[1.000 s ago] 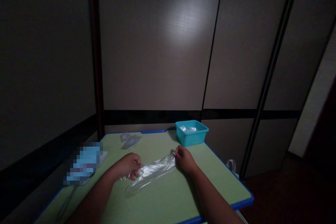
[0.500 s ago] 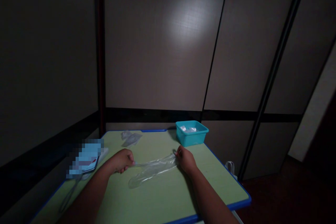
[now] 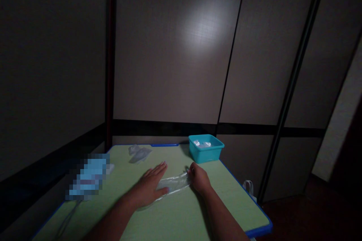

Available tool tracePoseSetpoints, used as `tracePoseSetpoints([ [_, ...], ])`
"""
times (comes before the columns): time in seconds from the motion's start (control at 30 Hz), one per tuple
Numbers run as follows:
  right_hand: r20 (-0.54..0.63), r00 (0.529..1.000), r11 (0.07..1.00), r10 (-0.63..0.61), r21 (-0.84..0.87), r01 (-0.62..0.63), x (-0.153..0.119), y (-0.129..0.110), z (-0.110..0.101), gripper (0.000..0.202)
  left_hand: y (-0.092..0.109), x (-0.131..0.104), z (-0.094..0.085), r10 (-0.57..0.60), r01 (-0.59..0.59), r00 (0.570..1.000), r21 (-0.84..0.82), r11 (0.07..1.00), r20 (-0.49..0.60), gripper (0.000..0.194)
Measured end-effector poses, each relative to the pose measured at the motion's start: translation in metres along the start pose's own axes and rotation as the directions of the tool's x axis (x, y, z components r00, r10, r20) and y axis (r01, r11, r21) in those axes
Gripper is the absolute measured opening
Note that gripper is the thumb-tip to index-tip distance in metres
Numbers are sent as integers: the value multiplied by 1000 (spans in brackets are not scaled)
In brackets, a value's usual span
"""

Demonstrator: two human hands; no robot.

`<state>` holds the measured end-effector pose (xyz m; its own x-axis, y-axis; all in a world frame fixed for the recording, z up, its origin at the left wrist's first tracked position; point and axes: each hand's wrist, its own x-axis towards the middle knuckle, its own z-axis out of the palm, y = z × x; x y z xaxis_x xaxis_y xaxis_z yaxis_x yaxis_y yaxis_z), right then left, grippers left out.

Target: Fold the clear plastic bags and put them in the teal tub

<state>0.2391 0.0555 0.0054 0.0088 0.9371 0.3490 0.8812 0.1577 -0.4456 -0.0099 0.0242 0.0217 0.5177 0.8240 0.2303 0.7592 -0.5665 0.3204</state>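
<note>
A clear plastic bag (image 3: 177,183) stretches low over the green table (image 3: 169,220) between my hands. My right hand (image 3: 198,176) is closed on its right end, the fingertips pinched together. My left hand (image 3: 149,186) lies flat over the bag's left part, fingers stretched out and thumb apart, hiding much of that end. Behind the left hand, a crumpled translucent plastic bag (image 3: 140,154) rests near the table's far edge.
A turquoise basket (image 3: 206,154) with clear plastic packets (image 3: 202,144) inside stands at the table's back right corner. At the left edge is a blurred-out phone-like device (image 3: 89,177) with a cord (image 3: 67,218). Wardrobe panels (image 3: 169,64) rise behind the table.
My left hand has let go of the bag's left part, opened, and moved right to lie flat over it. My right hand keeps its pinch at nearly the same place.
</note>
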Motion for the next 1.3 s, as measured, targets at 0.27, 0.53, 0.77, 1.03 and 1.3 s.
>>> tracePoseSetpoints([
  [0.27,-4,1000,995,4,-101,-4,-1,-1,-3,9,2,-9,-6,-2,-10,986,71,997,169,74],
  [0.53,8,1000,974,-2,-225,4,-3,-8,-8,9,7,-3,-5,63,-74,986,64,995,156,49],
  [0.77,-39,999,984,-18,-179,11,-3,-8,-7,8,3,-6,-6,32,-50,971,70,996,238,48],
  [1.03,-73,997,998,-39,-47,36,-3,-6,-4,14,-11,-2,-8,-21,17,997,52,999,75,52],
  [1.3,22,998,998,54,-43,-53,1,-3,-3,26,-24,-2,-5,-111,109,990,29,994,88,48],
])
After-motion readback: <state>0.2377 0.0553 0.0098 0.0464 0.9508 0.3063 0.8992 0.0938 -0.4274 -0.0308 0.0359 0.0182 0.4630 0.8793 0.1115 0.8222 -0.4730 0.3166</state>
